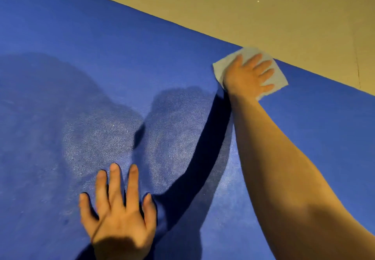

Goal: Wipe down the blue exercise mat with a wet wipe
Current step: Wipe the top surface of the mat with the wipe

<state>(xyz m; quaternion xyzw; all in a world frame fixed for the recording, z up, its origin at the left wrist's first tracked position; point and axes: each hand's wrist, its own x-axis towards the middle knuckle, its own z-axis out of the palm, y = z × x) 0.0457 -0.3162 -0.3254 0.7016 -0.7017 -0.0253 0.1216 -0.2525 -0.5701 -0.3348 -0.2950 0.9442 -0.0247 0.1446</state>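
Two bare hands lie on a blue mat (85, 42), seen from above by a head-worn camera. The mat fills most of the view; its far edge runs as a slanted line from the upper left down to the right, and beyond that edge lies a tan floor (263, 5) crossed by thin seam lines and dotted with a few small bright specks.

Right hand (246, 75): reached out to the far edge of the mat on a bare forearm (284, 168) that stretches up from the lower right corner. The palm lies flat, fingers straight and spread, pressing a pale wipe (279, 80) against the mat. The wipe is a flattened, roughly square sheet; its corners show around the hand, and its upper corner sits right at the mat's edge, next to the floor. No finger curls round the wipe.

Left hand (119, 217): placed flat on the mat near the lower centre, well apart from the wipe, fingers straight and spread, holding nothing.

Surface: between the two hands the mat shows a pebbled texture with a faint sheen. Broad dark shadows fall across the left and centre of the mat, and a narrow, darker shadow runs just beside the forearm on its left.
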